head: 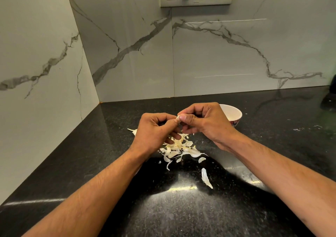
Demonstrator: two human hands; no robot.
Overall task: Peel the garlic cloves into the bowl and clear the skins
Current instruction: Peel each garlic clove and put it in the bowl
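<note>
Papery white skins (179,150) are piling on the near counter (236,209) as I am pinching one garlic clove (177,117) between left hand (154,129) and right hand (205,122), beside the bowl (233,114) at far right, presumably to drop it in.

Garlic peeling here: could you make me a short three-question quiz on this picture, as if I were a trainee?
1. True or false: the bowl stands behind the right hand.
2. Where do most of the skins lie?
A. in the bowl
B. on the counter under the hands
C. on the wall
3. Fill in: both the right hand and the left hand pinch one ____ between them.

Key
1. True.
2. B.
3. Clove.
</note>
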